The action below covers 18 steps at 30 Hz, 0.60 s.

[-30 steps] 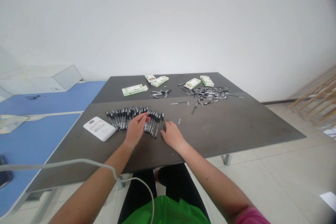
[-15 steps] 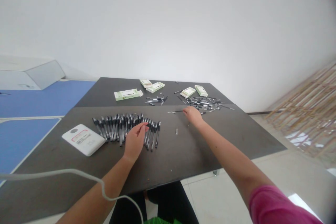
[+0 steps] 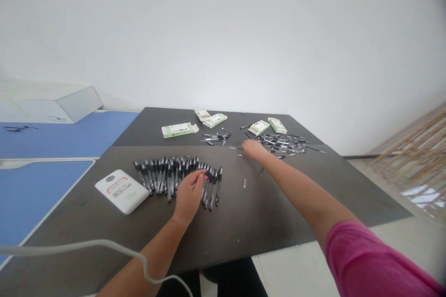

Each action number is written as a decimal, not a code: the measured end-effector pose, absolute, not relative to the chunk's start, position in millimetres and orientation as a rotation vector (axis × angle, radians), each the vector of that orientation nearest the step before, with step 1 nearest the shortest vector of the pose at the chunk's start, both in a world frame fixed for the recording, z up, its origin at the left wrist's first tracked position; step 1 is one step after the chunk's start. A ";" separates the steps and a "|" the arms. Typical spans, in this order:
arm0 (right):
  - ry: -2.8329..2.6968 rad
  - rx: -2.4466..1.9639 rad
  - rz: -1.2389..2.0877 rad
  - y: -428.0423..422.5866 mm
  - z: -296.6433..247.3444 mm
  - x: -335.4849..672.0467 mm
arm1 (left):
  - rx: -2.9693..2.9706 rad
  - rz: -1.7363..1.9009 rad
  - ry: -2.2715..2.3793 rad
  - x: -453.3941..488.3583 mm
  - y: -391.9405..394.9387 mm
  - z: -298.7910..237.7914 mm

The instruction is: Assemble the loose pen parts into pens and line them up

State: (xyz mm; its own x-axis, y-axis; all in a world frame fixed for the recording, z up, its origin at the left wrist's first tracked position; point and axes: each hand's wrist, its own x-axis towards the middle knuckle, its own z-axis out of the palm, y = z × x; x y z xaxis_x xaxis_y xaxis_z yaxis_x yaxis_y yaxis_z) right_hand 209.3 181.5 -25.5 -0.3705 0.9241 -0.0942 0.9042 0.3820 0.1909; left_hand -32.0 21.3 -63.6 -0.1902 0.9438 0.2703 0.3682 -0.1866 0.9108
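Note:
A row of several black-and-clear pens [image 3: 170, 181] lies side by side on the dark table. My left hand [image 3: 190, 192] rests over the right part of this row, its fingertips pinched together; whatever is between them cannot be made out. My right hand [image 3: 254, 149] is stretched out to the left edge of a loose heap of pens and pen parts [image 3: 284, 143]. Its fingers are curled down and closed, and their tips are hidden. A thin pen refill [image 3: 235, 148] lies at the fingertips of this hand; whether it is gripped is unclear.
Beside the row lies a white rectangular device [image 3: 121, 192]; a white cable [image 3: 104, 243] crosses the lower left. Small green-and-white boxes [image 3: 179, 130] and a smaller group of pen parts [image 3: 216, 138] are farther back. A small clear piece [image 3: 244, 184] lies between my arms.
The view has shifted, so everything on the table appears farther right and slightly lower. My right hand has moved slightly left against the heap, with its fingers more curled. My left hand stays pinched.

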 end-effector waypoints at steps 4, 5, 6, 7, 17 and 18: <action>2.609 1.773 0.118 142.9 -4.3 181.3 | 1.539 1.375 1.485 -30.8 20.2 -61.2; 2.656 1.777 0.081 125.8 -2.0 172.9 | 1.555 1.361 1.472 -30.8 19.4 -60.4; 2.703 1.759 0.031 106.7 -1.4 164.9 | 1.574 1.347 1.463 -30.8 18.3 -59.4; 2.745 1.734 -0.018 86.7 -2.2 157.8 | 1.592 1.337 1.455 -31.1 16.8 -58.4; 3.303 1.317 0.459 13.5 -34.9 149.0 | 1.440 0.999 1.050 -26.4 7.6 -58.6; 3.315 1.237 0.477 16.8 -34.4 149.8 | 1.369 0.976 0.997 -24.5 7.9 -59.9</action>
State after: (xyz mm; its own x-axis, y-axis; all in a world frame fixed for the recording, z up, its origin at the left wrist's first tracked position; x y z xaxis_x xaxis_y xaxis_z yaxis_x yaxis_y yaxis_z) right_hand 149.8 16.8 -34.4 -0.6805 0.5587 0.4740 0.6698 0.7367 0.0932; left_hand -24.5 7.9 -59.9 0.2998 0.9540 0.0080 0.0279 -0.0172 0.9995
